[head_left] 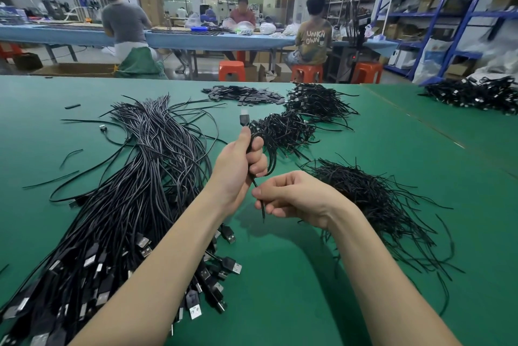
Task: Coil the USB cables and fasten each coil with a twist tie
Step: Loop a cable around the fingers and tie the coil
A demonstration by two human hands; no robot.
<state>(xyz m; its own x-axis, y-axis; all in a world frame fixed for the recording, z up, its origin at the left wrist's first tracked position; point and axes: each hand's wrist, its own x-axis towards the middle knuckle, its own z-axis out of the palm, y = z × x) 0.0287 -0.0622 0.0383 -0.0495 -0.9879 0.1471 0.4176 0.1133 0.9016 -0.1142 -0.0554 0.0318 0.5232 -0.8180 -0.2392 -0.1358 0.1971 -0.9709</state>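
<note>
At frame centre the left hand (241, 166) grips a coiled USB cable (263, 149), plug end up. Directly below, the right hand (291, 197) pinches its fingers on a twist tie (259, 197) running steeply up-left toward the coil, just beside it

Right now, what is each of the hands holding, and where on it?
Left hand grips a coiled USB cable round its gathered loops, plug sticking up. Right hand pinches a twist tie near its middle.

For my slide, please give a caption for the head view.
Left hand grips a coiled USB cable; right hand pinches a twist tie.
</note>
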